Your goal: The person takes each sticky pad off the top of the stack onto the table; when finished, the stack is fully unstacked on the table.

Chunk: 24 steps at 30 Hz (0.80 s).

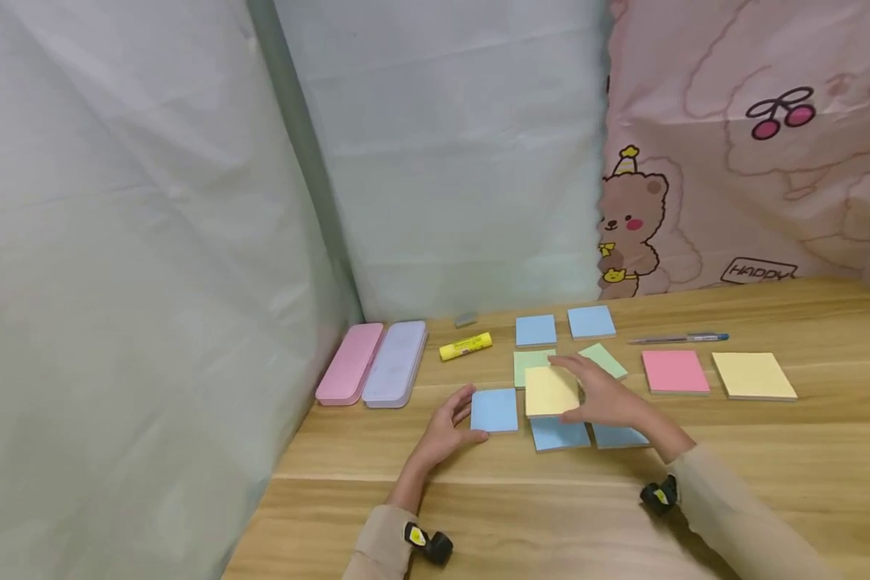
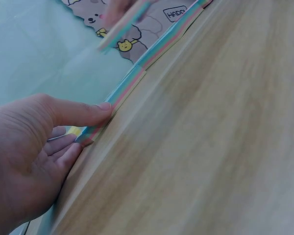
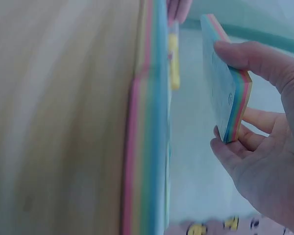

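Observation:
My right hand (image 1: 605,395) grips a yellow-topped sticky note pad (image 1: 551,392) between thumb and fingers. In the right wrist view this pad (image 3: 237,105) is raised off the table, its edge striped in several colours. Beneath it in the head view lie two blue pads, one in the middle (image 1: 560,435) and one to the right (image 1: 619,436), and a green pad (image 1: 532,360) behind. To the left, my left hand (image 1: 442,437) holds a blue pad (image 1: 495,412) flat on the table, thumb at its near edge and fingers at its left side.
Two more blue pads (image 1: 535,331) lie at the back, with a tilted green pad (image 1: 604,362) in front. On the right are a pink pad (image 1: 675,372), a yellow pad (image 1: 754,376) and a pen (image 1: 677,339). A glue stick (image 1: 466,346), grey eraser (image 1: 466,320), pink case (image 1: 351,364) and lavender case (image 1: 395,364) stand left.

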Available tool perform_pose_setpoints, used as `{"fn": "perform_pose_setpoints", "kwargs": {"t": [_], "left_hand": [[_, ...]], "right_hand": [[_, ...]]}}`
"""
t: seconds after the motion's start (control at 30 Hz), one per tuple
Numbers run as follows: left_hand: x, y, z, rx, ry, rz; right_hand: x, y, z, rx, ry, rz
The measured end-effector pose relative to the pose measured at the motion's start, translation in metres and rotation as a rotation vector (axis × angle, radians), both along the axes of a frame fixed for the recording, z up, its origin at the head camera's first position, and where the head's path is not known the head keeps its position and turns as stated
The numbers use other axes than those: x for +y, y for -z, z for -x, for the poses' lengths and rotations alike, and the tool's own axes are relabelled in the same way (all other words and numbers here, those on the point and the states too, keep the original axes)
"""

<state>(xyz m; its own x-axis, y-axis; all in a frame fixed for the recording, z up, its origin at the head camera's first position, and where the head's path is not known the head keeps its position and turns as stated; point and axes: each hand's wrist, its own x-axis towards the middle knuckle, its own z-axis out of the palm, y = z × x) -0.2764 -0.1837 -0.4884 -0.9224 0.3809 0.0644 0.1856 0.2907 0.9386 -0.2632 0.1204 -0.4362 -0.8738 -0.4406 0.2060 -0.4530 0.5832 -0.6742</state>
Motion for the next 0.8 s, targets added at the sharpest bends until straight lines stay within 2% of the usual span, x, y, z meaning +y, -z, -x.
{"fn": "perform_pose_setpoints", "kwargs": {"t": [0.17, 0.37, 0.6, 0.67, 0.8], "left_hand": [[0.001, 0.001, 0.0, -0.004, 0.004, -0.001], [0.002, -0.002, 0.0, -0.009, -0.002, 0.013], [0.003, -0.002, 0.0, -0.006, 0.007, 0.015], [0.003, -0.002, 0.0, -0.005, 0.008, 0.013], [0.002, -0.001, -0.001, -0.001, 0.006, 0.015]], "right_hand": [[0.043, 0.003, -0.017, 0.038, 0.045, -0.027], [0.088, 0.001, -0.03, 0.073, 0.08, -0.018], [0.132, 0.006, -0.038, 0.017, 0.086, -0.02], [0.141, 0.012, -0.039, 0.036, 0.082, -0.033], [0.152, 0.026, -0.041, 0.135, 0.047, -0.05]]}}
